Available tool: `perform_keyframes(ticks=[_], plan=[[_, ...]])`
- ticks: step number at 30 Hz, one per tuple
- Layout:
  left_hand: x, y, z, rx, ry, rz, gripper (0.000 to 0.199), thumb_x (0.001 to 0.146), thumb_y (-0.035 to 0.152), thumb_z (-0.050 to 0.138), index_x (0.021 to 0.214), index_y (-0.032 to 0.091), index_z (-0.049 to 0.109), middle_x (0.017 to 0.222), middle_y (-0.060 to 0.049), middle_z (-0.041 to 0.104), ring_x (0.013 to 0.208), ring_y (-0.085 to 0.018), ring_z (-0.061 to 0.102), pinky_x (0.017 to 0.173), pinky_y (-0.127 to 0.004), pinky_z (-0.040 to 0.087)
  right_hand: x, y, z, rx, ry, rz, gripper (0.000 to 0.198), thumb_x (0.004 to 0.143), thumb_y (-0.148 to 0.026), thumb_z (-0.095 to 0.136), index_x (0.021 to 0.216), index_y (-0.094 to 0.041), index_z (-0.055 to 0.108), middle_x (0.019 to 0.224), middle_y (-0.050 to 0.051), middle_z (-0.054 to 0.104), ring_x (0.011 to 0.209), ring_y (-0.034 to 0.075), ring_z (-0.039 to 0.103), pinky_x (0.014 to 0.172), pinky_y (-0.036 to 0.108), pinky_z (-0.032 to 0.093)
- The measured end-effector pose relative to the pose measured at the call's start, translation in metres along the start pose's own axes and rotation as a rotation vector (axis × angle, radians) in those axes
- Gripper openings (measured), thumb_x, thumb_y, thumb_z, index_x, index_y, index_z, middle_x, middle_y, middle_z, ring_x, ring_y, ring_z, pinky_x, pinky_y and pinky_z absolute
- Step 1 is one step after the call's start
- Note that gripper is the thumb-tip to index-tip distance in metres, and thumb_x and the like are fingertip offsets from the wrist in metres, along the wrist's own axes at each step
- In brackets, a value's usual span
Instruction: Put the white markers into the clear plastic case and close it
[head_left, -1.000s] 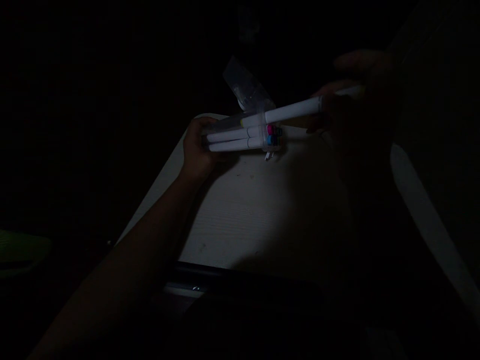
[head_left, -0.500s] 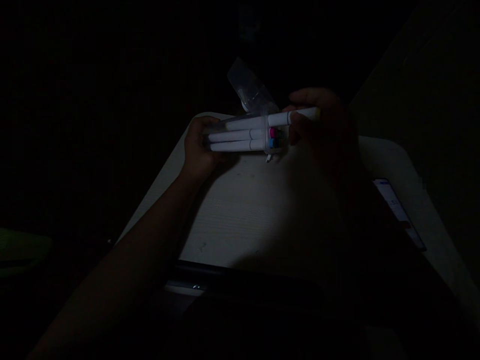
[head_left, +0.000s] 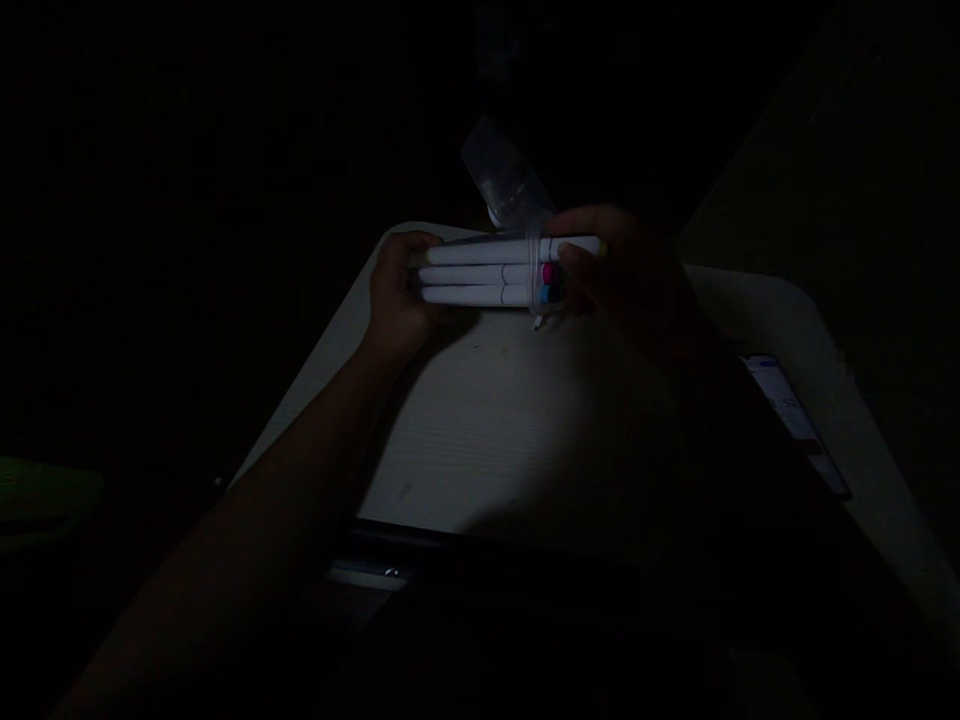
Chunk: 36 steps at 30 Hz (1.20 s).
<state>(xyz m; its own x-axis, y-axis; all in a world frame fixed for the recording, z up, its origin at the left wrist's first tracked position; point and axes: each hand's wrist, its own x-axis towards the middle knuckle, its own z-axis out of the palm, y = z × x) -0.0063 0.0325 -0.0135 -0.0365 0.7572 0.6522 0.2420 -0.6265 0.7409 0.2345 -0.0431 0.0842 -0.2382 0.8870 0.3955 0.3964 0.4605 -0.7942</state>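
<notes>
My left hand [head_left: 401, 300] is closed around the base end of a clear plastic marker case [head_left: 535, 300], which lies on its side over the table. White markers [head_left: 472, 294] fill it, with pink and blue cap ends showing at the mouth. The case's clear lid [head_left: 506, 175] hangs open at the back. In my right hand [head_left: 619, 265], pinched by the cap end, is a white marker with a yellow tip [head_left: 487, 251]; most of its length is inside the case, above the others. Darkness hides part of my right fingers.
The pale wooden table [head_left: 450, 430] is dimly lit, with a dark bar [head_left: 487, 560] along its near side. A lit phone [head_left: 787, 410] lies by my right forearm. Something green [head_left: 49, 495] shows at the far left.
My right hand has moved left and slightly down, sliding the yellow-tipped marker deeper into the case. My left hand has stayed on the case.
</notes>
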Motion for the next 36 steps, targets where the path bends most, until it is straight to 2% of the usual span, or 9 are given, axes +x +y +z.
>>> perform_keyframes(ticks=[6,10,14,18,21,24,28,32,36], plan=[[-0.001,0.003,0.002,-0.050,0.005,-0.043,0.077,0.032,0.028,0.093,0.099,0.021,0.056,0.091,0.001,0.057,0.068,-0.009,0.048,0.053,-0.021,0.039,0.001,0.015,0.011,0.134,-0.041,-0.046,0.027,0.096,-0.036,0.048,0.115,-0.018,0.047,0.064,-0.007,0.054,0.042,0.004,0.046,0.044,0.016,0.039],[0.000,0.001,0.001,-0.017,0.030,-0.014,0.077,0.028,0.027,0.092,0.096,0.019,0.057,0.092,0.000,0.058,0.073,-0.011,0.049,0.057,-0.022,0.040,0.004,0.027,0.013,0.075,-0.093,-0.054,0.031,0.099,-0.045,0.043,0.120,-0.023,0.047,0.070,-0.005,0.059,0.047,0.003,0.049,0.050,0.016,0.044],[-0.001,-0.001,0.000,0.000,-0.005,-0.014,0.078,0.033,0.029,0.091,0.101,0.021,0.055,0.093,0.000,0.057,0.071,-0.012,0.049,0.057,-0.024,0.040,0.003,0.023,0.012,0.037,0.007,-0.098,0.028,0.098,-0.042,0.044,0.112,-0.020,0.055,0.090,0.002,0.065,0.075,0.009,0.063,0.070,0.022,0.054],[-0.002,0.000,0.001,0.020,0.017,-0.016,0.075,0.035,0.032,0.091,0.099,0.021,0.053,0.095,0.000,0.057,0.072,-0.012,0.049,0.057,-0.024,0.040,-0.001,0.011,0.010,0.029,0.118,-0.118,0.022,0.094,-0.029,0.047,0.107,-0.015,0.059,0.106,0.008,0.064,0.106,0.014,0.062,0.087,0.027,0.053],[-0.001,0.001,0.002,0.016,0.008,-0.011,0.077,0.037,0.036,0.091,0.101,0.020,0.052,0.098,-0.002,0.058,0.076,-0.014,0.051,0.061,-0.026,0.042,-0.003,0.008,0.007,0.098,0.154,-0.091,0.024,0.090,-0.028,0.054,0.110,-0.016,0.059,0.096,0.005,0.067,0.081,0.011,0.064,0.068,0.023,0.052],[-0.001,0.002,0.003,-0.018,-0.034,-0.044,0.082,0.037,0.039,0.093,0.105,0.019,0.050,0.096,-0.003,0.057,0.072,-0.013,0.050,0.058,-0.025,0.040,-0.003,0.010,0.005,0.186,0.167,-0.084,0.025,0.092,-0.036,0.055,0.106,-0.016,0.061,0.076,0.001,0.065,0.055,0.008,0.056,0.055,0.023,0.047],[-0.001,0.002,0.003,-0.010,0.010,-0.029,0.077,0.035,0.034,0.093,0.100,0.021,0.054,0.093,-0.001,0.057,0.070,-0.011,0.049,0.056,-0.024,0.040,-0.002,0.015,0.006,0.139,0.145,-0.119,0.031,0.095,-0.043,0.051,0.100,-0.017,0.067,0.072,0.001,0.062,0.067,0.011,0.062,0.066,0.025,0.052],[-0.001,0.002,0.002,-0.023,-0.013,-0.018,0.077,0.034,0.030,0.092,0.100,0.022,0.054,0.090,0.000,0.055,0.068,-0.010,0.047,0.055,-0.023,0.039,0.001,0.014,0.012,0.016,0.157,-0.076,0.028,0.096,-0.033,0.049,0.110,-0.017,0.068,0.079,0.003,0.064,0.090,0.013,0.065,0.081,0.025,0.053],[0.000,0.002,-0.001,0.011,-0.026,-0.018,0.078,0.034,0.030,0.093,0.100,0.021,0.053,0.094,0.000,0.055,0.073,-0.011,0.047,0.061,-0.026,0.042,0.003,0.007,0.016,-0.006,0.181,0.018,0.025,0.092,-0.024,0.056,0.111,-0.012,0.067,0.093,0.002,0.069,0.075,0.007,0.061,0.073,0.019,0.053]])
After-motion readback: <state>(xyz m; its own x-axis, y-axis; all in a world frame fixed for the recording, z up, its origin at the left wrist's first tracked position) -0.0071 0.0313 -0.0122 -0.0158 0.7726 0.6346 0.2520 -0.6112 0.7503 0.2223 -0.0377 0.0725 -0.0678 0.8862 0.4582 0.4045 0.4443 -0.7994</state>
